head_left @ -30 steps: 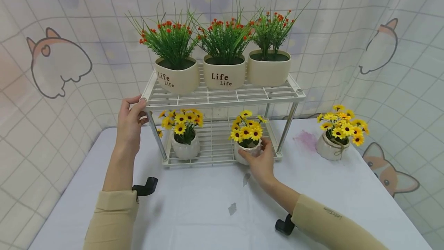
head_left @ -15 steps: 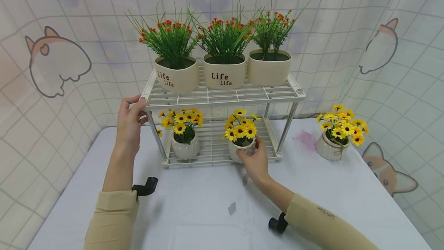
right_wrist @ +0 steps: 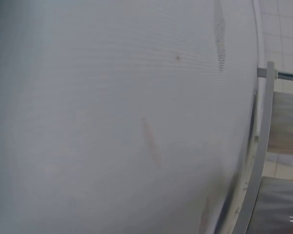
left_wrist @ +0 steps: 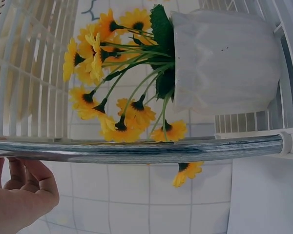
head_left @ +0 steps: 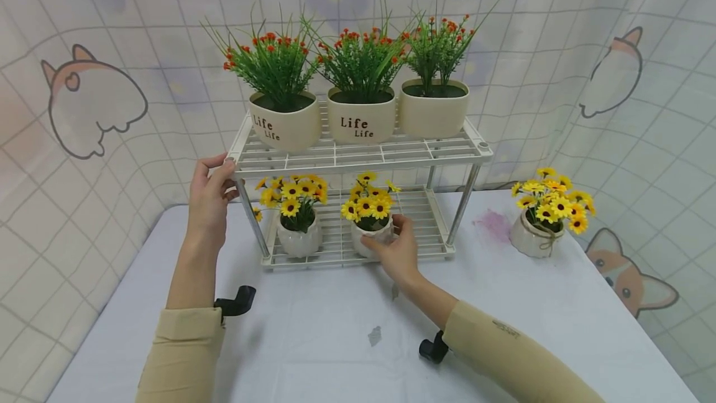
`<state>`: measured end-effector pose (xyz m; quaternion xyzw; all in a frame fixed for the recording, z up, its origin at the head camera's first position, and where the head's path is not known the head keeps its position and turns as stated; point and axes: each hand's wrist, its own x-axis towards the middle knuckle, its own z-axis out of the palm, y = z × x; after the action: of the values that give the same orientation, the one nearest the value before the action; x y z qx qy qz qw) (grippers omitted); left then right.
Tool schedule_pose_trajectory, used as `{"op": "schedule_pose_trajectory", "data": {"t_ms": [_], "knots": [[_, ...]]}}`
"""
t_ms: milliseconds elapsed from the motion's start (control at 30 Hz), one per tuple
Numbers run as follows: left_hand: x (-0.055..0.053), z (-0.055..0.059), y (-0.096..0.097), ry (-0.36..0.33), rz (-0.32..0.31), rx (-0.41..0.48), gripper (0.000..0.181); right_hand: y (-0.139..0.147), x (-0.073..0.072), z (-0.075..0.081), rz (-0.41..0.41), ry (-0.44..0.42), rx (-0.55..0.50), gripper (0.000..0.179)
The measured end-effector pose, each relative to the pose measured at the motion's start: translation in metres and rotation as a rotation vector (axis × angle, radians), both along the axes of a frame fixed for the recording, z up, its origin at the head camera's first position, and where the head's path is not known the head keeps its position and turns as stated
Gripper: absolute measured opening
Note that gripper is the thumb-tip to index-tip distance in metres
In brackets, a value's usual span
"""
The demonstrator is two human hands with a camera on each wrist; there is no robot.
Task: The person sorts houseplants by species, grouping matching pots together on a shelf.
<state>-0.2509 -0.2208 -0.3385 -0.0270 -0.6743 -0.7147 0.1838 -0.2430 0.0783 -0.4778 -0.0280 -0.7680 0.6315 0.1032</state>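
Observation:
My right hand (head_left: 398, 254) grips a small white pot of yellow sunflowers (head_left: 369, 236) by its right side, thumb at the front. That pot is on the lower tier of a white wire rack (head_left: 358, 170), right of a similar sunflower pot (head_left: 299, 238). At the rack's upper left corner, my left hand (head_left: 209, 194) holds the frame, with curled fingers (left_wrist: 39, 176) beside the top of the metal post (left_wrist: 136, 150) in the left wrist view. The right wrist view shows the tablecloth and part of the rack (right_wrist: 263, 141); the right hand is hardly visible there.
Three cream planters with red-flowered greenery, left (head_left: 286, 123), middle (head_left: 360, 118) and right (head_left: 433, 111), line the top tier. Another sunflower pot (head_left: 534, 238) stands on the white-covered table (head_left: 313, 334) at right. A tile-patterned curtain (head_left: 184, 36) encloses the back and sides.
My right hand has moved left along the lower tier with the sunflower pot, bringing it closer to the left pot. My left hand stays at the rack's corner.

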Motion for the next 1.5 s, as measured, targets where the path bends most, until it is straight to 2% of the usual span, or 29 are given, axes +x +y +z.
{"op": "schedule_pose_trajectory", "data": {"t_ms": [400, 667, 800, 967, 1100, 1300, 1500], "knots": [[0.000, 0.001, -0.001, 0.000, -0.001, -0.008, 0.025, -0.016, -0.014, 0.000, 0.027, -0.012, 0.010, 0.083], [-0.001, 0.001, -0.001, 0.000, 0.003, -0.021, 0.023, -0.022, -0.020, -0.001, 0.038, 0.006, 0.062, 0.083], [-0.001, 0.000, -0.001, -0.001, -0.002, -0.008, 0.021, -0.015, -0.014, 0.000, 0.087, -0.003, 0.095, 0.082], [-0.002, -0.002, -0.001, 0.009, 0.001, -0.002, 0.022, 0.004, -0.005, 0.004, 0.191, -0.018, 0.186, 0.075], [-0.002, -0.002, -0.001, 0.018, 0.010, -0.020, 0.024, 0.019, 0.003, 0.008, 0.245, -0.060, 0.220, 0.072], [0.000, -0.002, -0.001, 0.011, 0.012, -0.025, 0.025, 0.046, 0.019, 0.012, 0.286, -0.134, 0.214, 0.067], [-0.001, -0.001, -0.001, 0.016, 0.007, -0.010, 0.022, 0.079, 0.035, 0.013, 0.292, -0.113, 0.234, 0.061]]}}
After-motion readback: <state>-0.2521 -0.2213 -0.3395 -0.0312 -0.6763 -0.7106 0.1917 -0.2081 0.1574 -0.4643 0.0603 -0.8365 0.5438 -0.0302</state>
